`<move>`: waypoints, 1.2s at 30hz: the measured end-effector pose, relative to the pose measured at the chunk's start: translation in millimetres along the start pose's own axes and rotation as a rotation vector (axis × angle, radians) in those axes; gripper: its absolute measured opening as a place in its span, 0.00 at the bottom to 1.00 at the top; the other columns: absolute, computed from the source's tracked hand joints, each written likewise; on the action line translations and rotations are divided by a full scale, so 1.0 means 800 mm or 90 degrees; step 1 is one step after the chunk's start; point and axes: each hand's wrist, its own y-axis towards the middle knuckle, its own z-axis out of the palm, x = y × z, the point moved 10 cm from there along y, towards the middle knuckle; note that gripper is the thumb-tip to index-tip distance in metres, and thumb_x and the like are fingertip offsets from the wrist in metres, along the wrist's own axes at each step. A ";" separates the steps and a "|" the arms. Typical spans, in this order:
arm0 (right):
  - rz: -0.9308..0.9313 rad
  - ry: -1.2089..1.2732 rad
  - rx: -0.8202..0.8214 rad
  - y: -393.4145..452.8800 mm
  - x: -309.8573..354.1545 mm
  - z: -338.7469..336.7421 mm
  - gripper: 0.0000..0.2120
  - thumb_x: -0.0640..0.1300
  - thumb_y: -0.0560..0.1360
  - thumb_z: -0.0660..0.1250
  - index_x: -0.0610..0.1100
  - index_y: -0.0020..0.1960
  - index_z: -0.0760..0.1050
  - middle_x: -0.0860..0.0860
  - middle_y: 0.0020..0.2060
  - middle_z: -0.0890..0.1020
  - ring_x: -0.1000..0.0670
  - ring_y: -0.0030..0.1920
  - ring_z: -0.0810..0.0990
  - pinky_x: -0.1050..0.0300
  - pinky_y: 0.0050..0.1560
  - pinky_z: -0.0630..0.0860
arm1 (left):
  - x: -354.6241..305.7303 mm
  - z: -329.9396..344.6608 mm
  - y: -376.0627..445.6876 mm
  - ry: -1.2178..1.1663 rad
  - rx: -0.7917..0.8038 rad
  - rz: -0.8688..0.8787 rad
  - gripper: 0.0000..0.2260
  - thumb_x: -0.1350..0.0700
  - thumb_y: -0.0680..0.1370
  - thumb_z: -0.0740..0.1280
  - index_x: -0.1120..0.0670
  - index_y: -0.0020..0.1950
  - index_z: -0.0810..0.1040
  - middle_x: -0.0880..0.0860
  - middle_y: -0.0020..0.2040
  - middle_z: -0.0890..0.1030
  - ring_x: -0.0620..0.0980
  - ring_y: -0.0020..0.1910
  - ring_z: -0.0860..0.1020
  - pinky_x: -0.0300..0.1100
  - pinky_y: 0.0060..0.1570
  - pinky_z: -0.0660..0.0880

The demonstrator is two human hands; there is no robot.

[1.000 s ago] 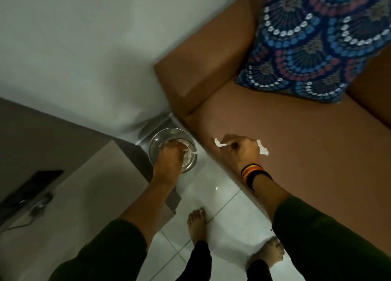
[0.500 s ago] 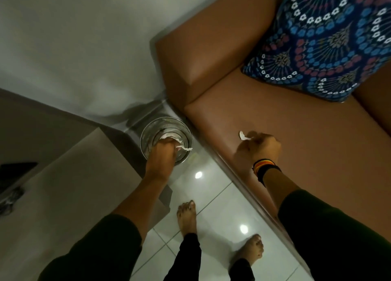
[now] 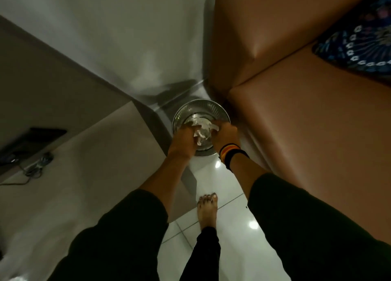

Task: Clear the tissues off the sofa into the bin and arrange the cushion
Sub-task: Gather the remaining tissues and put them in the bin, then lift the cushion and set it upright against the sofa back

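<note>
I see crumpled white tissues (image 3: 200, 130) bunched over the mouth of the round metal bin (image 3: 201, 109), which stands on the floor beside the brown sofa (image 3: 306, 132). My left hand (image 3: 183, 136) and right hand (image 3: 224, 133) both curl their fingers closed around the tissues there. The patterned cushion (image 3: 359, 47) lies on the sofa seat, well apart.

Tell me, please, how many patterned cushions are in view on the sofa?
1: the blue patterned cushion lies on the brown leather sofa at the right edge, partly cut off; others may sit out of frame.
</note>
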 end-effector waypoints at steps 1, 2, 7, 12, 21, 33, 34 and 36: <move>-0.005 -0.004 0.021 -0.001 -0.003 0.010 0.12 0.39 0.79 0.62 0.40 0.60 0.79 0.40 0.53 0.84 0.40 0.53 0.83 0.46 0.56 0.81 | 0.005 0.005 -0.001 0.007 0.010 0.007 0.19 0.57 0.84 0.63 0.54 0.75 0.72 0.59 0.74 0.74 0.58 0.73 0.72 0.49 0.72 0.70; -0.020 -0.014 0.034 -0.007 -0.005 0.015 0.13 0.39 0.79 0.62 0.42 0.63 0.77 0.41 0.55 0.83 0.40 0.55 0.82 0.45 0.58 0.80 | 0.009 0.008 -0.005 0.022 0.009 0.014 0.20 0.57 0.84 0.62 0.51 0.77 0.69 0.58 0.76 0.71 0.59 0.74 0.71 0.50 0.72 0.69; -0.198 -0.068 -0.009 -0.091 -0.017 -0.023 0.24 0.38 0.79 0.61 0.49 0.74 0.66 0.45 0.71 0.73 0.43 0.68 0.74 0.46 0.66 0.75 | -0.001 0.018 -0.073 0.114 0.007 0.051 0.26 0.55 0.84 0.62 0.46 0.82 0.60 0.56 0.81 0.63 0.62 0.78 0.66 0.57 0.75 0.68; -0.189 -0.145 -0.202 -0.135 -0.047 -0.166 0.32 0.42 0.78 0.60 0.46 0.80 0.51 0.43 0.80 0.49 0.41 0.79 0.44 0.38 0.77 0.49 | -0.124 -0.026 -0.108 0.195 -0.095 0.193 0.31 0.45 0.82 0.46 0.58 0.82 0.59 0.61 0.82 0.61 0.61 0.81 0.59 0.59 0.79 0.57; 0.029 0.118 -0.442 -0.109 -0.223 -0.488 0.34 0.55 0.80 0.60 0.41 0.79 0.53 0.42 0.79 0.51 0.40 0.79 0.47 0.37 0.77 0.51 | -0.447 -0.044 -0.068 -0.012 -0.107 0.265 0.29 0.44 0.86 0.57 0.55 0.83 0.55 0.55 0.83 0.58 0.54 0.82 0.56 0.50 0.80 0.55; -0.036 0.589 -0.318 0.039 -0.301 -0.674 0.49 0.60 0.65 0.78 0.49 0.77 0.56 0.50 0.73 0.69 0.46 0.71 0.70 0.47 0.70 0.69 | -0.626 -0.040 0.045 -0.388 -0.211 0.217 0.35 0.33 0.76 0.67 0.47 0.79 0.65 0.45 0.73 0.72 0.45 0.70 0.72 0.37 0.67 0.71; -0.032 0.606 -0.313 0.042 -0.316 -0.679 0.49 0.59 0.64 0.79 0.50 0.76 0.57 0.51 0.72 0.70 0.46 0.70 0.70 0.48 0.70 0.70 | -0.640 -0.025 0.045 -0.399 -0.213 0.221 0.33 0.35 0.77 0.67 0.47 0.78 0.65 0.44 0.71 0.73 0.44 0.70 0.71 0.35 0.65 0.70; -0.033 0.628 -0.335 0.034 -0.334 -0.678 0.47 0.60 0.61 0.81 0.51 0.73 0.63 0.53 0.68 0.74 0.49 0.67 0.74 0.48 0.67 0.73 | -0.657 -0.006 0.036 -0.424 -0.212 0.186 0.33 0.36 0.77 0.69 0.46 0.78 0.66 0.42 0.67 0.74 0.46 0.69 0.73 0.39 0.65 0.70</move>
